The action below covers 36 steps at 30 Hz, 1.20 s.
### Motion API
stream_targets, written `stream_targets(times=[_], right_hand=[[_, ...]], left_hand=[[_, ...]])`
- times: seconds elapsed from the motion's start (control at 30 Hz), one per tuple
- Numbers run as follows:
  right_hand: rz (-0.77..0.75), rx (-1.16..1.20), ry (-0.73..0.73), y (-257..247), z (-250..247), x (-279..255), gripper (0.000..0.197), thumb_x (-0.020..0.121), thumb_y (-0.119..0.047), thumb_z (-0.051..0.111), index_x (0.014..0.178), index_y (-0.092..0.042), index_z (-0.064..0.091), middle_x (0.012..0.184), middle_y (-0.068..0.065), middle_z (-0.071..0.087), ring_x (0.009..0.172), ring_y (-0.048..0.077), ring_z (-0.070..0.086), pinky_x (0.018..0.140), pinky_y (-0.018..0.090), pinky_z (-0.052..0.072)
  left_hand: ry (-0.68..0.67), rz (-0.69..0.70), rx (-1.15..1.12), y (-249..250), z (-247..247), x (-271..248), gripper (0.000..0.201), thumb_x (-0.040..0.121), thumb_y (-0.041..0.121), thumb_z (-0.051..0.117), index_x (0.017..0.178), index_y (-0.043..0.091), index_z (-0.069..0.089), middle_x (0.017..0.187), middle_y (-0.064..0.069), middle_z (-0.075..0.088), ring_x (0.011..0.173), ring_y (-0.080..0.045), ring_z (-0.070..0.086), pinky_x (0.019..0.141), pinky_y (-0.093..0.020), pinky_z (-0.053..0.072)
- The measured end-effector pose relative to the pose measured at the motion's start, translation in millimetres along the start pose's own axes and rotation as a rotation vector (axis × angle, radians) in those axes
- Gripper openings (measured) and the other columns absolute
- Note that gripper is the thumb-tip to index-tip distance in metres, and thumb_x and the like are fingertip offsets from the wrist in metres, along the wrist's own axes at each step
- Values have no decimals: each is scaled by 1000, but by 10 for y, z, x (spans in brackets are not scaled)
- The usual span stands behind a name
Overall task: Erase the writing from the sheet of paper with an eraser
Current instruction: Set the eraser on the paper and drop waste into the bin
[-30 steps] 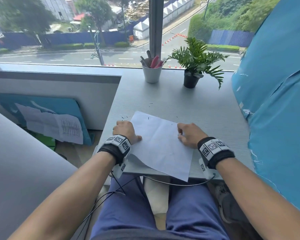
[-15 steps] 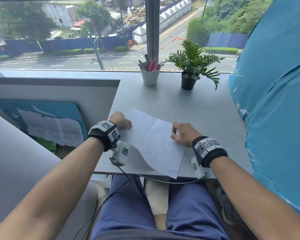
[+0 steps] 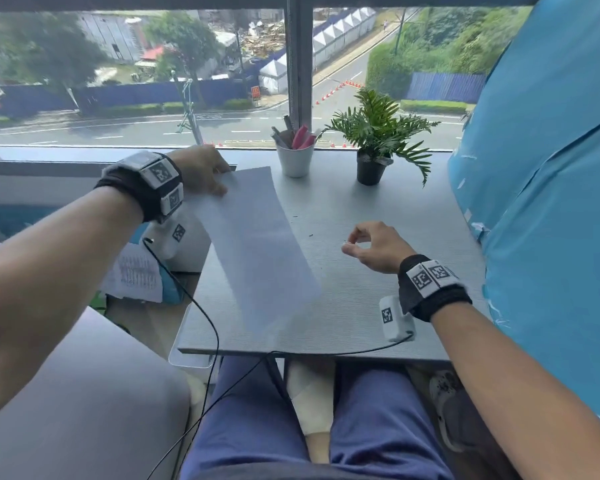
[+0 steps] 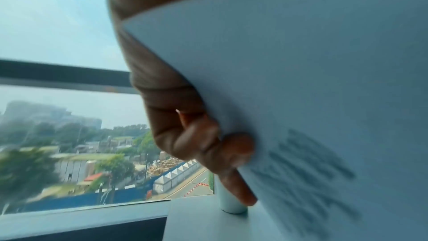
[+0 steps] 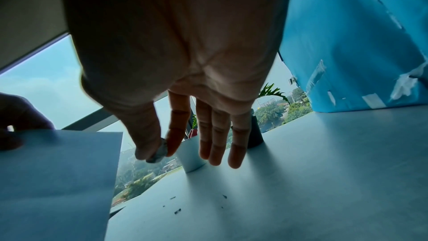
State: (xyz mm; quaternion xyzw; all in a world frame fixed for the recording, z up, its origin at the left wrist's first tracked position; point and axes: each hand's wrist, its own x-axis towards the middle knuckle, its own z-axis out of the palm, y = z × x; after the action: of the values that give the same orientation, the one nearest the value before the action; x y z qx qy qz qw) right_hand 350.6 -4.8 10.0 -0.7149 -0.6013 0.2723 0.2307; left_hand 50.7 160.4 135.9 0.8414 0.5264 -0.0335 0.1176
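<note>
My left hand (image 3: 205,171) pinches the far corner of the white sheet of paper (image 3: 260,244) and holds it lifted and tilted above the left half of the grey table (image 3: 361,306). In the left wrist view the left hand (image 4: 208,149) grips the sheet (image 4: 301,61), and blurred dark writing (image 4: 308,177) shows on its face. My right hand (image 3: 371,245) hovers over the table right of the sheet. In the right wrist view its thumb and forefinger pinch a small grey eraser (image 5: 159,151); the other fingers (image 5: 215,135) are straight.
A white cup of pens (image 3: 295,157) and a small potted plant (image 3: 374,140) stand at the table's far edge by the window. Dark eraser crumbs (image 5: 177,211) lie on the tabletop. A blue covered panel (image 3: 551,168) rises along the right side. Papers (image 3: 136,271) lean below left.
My left hand has lifted the sheet off the table, up and toward the far left. My right hand has come off the sheet and risen above the table, still pinching the eraser.
</note>
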Motion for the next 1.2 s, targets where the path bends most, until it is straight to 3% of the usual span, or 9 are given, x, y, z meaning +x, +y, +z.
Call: stream_targets(times=[0.13, 0.27, 0.5, 0.67, 0.8, 0.9, 1.03, 1.1, 1.2], right_hand=[[-50, 15, 16, -99, -32, 20, 18, 82, -40, 72, 85, -23, 66, 113, 1, 68, 112, 13, 61, 101, 36, 46], [-147, 61, 73, -324, -92, 77, 17, 77, -44, 74, 79, -29, 67, 115, -2, 68, 114, 13, 59, 98, 42, 49], [-114, 200, 143, -354, -229, 120, 22, 77, -43, 78, 86, -23, 73, 119, -4, 64, 115, 10, 53, 97, 28, 35], [120, 496, 478, -4, -331, -18, 20, 71, -40, 81, 82, -24, 74, 105, -7, 71, 117, 17, 58, 100, 37, 46], [165, 301, 739, 168, -454, -160, 15, 77, -37, 74, 81, -23, 71, 104, 2, 72, 105, 18, 63, 95, 37, 51], [157, 150, 689, 235, -527, -242, 17, 84, -30, 69, 87, -13, 69, 100, 2, 66, 97, 15, 55, 89, 24, 41], [340, -346, 697, 375, -507, -257, 9, 87, -23, 61, 93, -16, 59, 141, 22, 41, 136, 36, 34, 109, 47, 28], [305, -365, 633, 415, -500, -239, 13, 88, -20, 59, 98, -11, 57, 133, 23, 47, 127, 37, 44, 104, 47, 37], [396, -195, 318, 479, -394, -203, 23, 90, -20, 55, 107, -5, 57, 115, 19, 61, 110, 35, 57, 89, 35, 46]], left_hand=[[16, 105, 82, -8, -72, 1, 31, 86, 14, 72, 116, 19, 73, 94, -7, 70, 87, -27, 60, 78, -30, 47], [32, 268, 50, 56, -92, -78, 34, 89, 15, 70, 118, 32, 72, 96, -5, 72, 88, -28, 62, 85, -39, 53], [208, 321, -309, 109, -357, -208, 30, 90, 21, 72, 119, 30, 71, 104, 11, 74, 94, -10, 70, 90, -33, 51], [384, 164, -796, 272, -58, -170, 19, 92, 15, 72, 110, 22, 73, 92, 5, 75, 67, -4, 71, 64, -23, 59], [366, -116, -1048, 735, 710, 114, 19, 85, 5, 70, 85, 24, 72, 92, -5, 75, 72, -16, 72, 71, -39, 63], [328, -327, -1205, 1305, 1239, 192, 23, 73, 12, 62, 94, 19, 70, 98, -6, 73, 89, -27, 70, 81, -44, 61], [209, -488, -1266, 2018, 1707, -2, 50, 89, 9, 58, 137, 9, 43, 121, -7, 54, 96, -24, 53, 85, -29, 49], [170, -517, -1304, 2219, 1869, -75, 57, 90, 8, 56, 141, 12, 31, 126, -15, 52, 94, -27, 51, 82, -30, 46], [98, -537, -1335, 2398, 2083, -177, 65, 90, 6, 54, 145, 16, 22, 126, -16, 53, 93, -27, 52, 78, -28, 44]])
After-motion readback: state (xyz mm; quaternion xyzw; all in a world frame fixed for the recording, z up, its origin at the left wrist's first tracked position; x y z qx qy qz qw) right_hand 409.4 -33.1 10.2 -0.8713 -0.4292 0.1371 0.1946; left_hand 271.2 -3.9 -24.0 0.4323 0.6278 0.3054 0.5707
